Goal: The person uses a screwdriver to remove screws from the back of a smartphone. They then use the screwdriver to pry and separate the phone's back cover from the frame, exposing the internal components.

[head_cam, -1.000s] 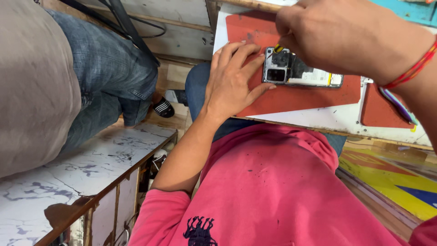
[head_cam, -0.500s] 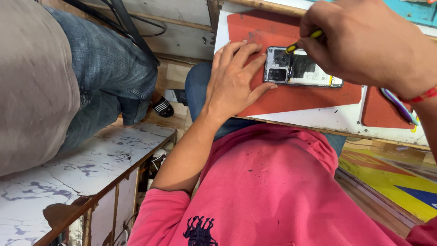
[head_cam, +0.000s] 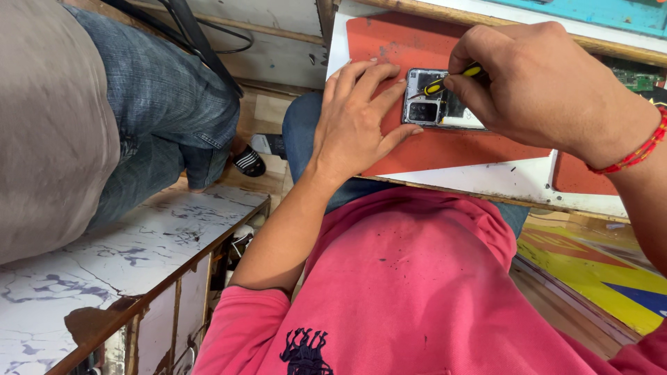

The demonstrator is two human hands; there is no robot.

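Head view, only cam. Phone lies back-open on red mat, directly under R hand, just beyond L fingertips. L hand is flat and spread, palm down on mat, fingers touching phone's near-left edge and corner; not gripping, just pinning. R hand is closed in a pinch on a yellow-black screwdriver, tip angled down onto the upper part of exposed internals, next to camera block. Whether the tip sits in a screw head: too small to tell.

Technique notes, by judgement:
- Keep L fingers pressed at the edge so the phone can't rotate on the mat under torque.
- Hold driver nearer vertical; slanted shaft risks cam-out and a stripped head.
- Light downward pressure, turn w/ fingertips only, wrist steady.
- Keep the tip off nearby flex and camera lens.

Beyond R hand: green circuit board at bench edge. Left of L hand: another person's jeans-clad leg, well apart from work.
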